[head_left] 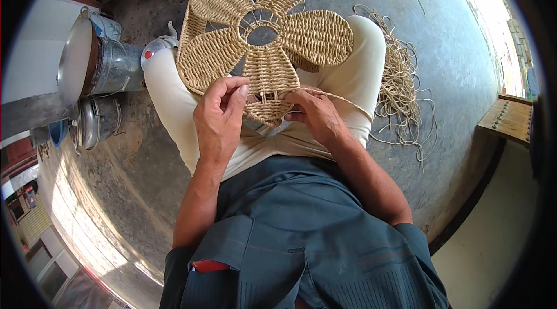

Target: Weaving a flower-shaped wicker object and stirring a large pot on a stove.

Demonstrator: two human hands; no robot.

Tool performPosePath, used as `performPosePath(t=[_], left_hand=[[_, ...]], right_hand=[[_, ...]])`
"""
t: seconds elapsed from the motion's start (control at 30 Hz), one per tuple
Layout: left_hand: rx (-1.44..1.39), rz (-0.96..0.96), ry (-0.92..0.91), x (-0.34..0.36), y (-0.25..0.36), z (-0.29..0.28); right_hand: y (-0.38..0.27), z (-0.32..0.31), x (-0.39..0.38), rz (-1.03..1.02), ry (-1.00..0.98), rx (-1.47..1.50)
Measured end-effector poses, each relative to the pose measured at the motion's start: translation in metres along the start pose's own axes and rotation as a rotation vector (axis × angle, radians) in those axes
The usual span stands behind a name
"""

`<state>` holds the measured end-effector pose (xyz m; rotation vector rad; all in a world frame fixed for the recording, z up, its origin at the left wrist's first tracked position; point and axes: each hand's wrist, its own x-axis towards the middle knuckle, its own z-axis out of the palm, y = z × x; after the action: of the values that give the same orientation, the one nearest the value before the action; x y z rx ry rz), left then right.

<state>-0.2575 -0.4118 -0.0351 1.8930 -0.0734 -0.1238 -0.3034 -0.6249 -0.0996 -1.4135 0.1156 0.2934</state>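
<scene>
A tan woven basket (214,59) with a front of flower petals round an open ring lies across my lap, tilted up against my thighs. At its nearest petal, a gap in the weave shows bare upright strands. My left hand (220,114) is beside the gap's left edge, thumb and forefinger pinched together; what lies between them is too small to make out. My right hand (318,113) is closed at the petal's right edge with a twisted cord (345,100) in its fingers. The cord trails right over my thigh. The curled fingertips are partly hidden.
A loose heap of cord (400,82) lies on the concrete floor beyond my right knee. Metal pots (113,65) stand at the left, close to my left knee. A studded wooden piece (507,120) is at the far right. A short strand (419,0) lies farther off.
</scene>
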Motion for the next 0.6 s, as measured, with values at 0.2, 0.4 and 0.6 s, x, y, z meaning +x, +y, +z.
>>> performPosePath(t=[0.2,0.4,0.6], left_hand=[[0.156,0.076,-0.026,-0.022,-0.004,-0.003],[0.292,0.182,-0.062,-0.022,-0.008,0.010],[0.465,0.392,-0.043,-0.018,-0.013,0.020]], right_hand=[[-0.005,0.003,0.001,0.278,0.060,0.336],[-0.010,0.003,0.005,0.457,0.129,0.453],[-0.010,0.000,0.001,0.358,0.114,0.385]])
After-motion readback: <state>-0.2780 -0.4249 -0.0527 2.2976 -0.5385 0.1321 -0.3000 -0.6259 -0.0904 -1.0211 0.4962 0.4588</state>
